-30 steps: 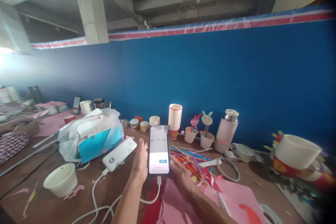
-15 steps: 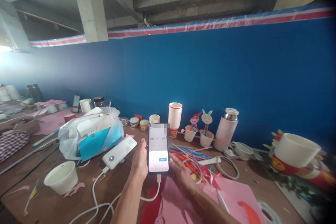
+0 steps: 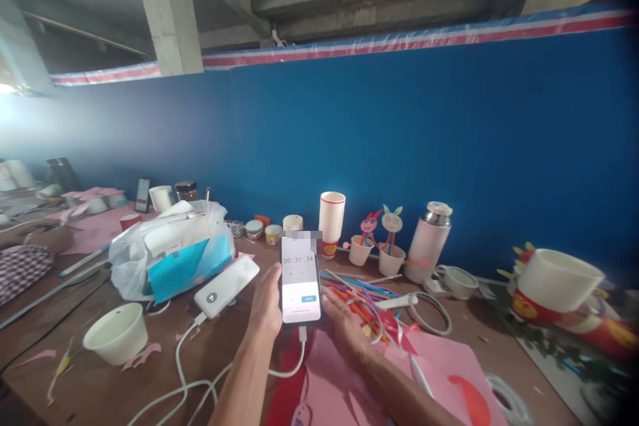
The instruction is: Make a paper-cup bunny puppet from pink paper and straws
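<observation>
A smartphone [image 3: 300, 283] stands tilted upright between my two hands, its lit screen reading 00:31:34. My left hand [image 3: 267, 303] grips its left edge, the thumb along the side and the other fingers hidden behind. Against the right edge rests my right hand [image 3: 342, 319], its fingers closed on that side and partly out of sight. A white charging cable [image 3: 302, 339] is plugged into the phone's lower end. Just right of my right hand lie colourful pipe cleaners [image 3: 357, 293], and under my right forearm are pink paper sheets [image 3: 334, 373].
On the left are a white power bank [image 3: 227, 286], a stuffed plastic bag [image 3: 172, 259] and a paper bowl [image 3: 117, 336]. Along the blue wall stand stacked paper cups [image 3: 331, 219], two cups with paper figures [image 3: 391, 259] and a thermos [image 3: 428, 243]. Another person's checked sleeve [image 3: 24, 273] shows far left.
The view has shifted slightly, and the phone appears a little higher in the picture. Both hands keep their hold on it; the displayed time reads the same.
</observation>
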{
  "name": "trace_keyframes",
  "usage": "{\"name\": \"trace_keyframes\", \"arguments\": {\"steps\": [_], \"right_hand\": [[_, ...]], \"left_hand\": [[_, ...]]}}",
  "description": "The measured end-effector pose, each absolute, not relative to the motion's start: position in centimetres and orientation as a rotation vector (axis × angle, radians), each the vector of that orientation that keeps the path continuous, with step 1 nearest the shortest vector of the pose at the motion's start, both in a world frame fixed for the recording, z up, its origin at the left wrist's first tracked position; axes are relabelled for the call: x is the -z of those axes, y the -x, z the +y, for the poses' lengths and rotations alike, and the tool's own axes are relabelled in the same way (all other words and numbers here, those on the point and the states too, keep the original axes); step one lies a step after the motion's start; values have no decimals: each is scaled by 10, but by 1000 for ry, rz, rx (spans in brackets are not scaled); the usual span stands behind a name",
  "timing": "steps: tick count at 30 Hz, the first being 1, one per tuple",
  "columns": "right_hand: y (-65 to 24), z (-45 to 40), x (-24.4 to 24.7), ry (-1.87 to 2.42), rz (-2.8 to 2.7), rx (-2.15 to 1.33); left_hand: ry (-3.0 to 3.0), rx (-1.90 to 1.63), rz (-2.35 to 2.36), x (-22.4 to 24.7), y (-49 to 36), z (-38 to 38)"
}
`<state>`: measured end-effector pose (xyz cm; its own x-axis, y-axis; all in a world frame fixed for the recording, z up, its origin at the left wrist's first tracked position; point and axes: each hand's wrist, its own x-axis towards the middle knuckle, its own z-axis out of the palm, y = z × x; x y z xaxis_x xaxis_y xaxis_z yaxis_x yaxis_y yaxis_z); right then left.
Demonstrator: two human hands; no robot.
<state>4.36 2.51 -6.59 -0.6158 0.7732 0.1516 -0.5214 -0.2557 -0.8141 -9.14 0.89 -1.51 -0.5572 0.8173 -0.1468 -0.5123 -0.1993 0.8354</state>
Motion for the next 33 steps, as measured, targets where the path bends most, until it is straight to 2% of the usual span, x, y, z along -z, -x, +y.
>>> {"name": "trace_keyframes", "arguments": {"steps": [33], "right_hand": [[-44, 29, 51, 546, -1150, -1652]], "left_hand": [[-640, -1871, 1335, -7, 78, -5]]}}
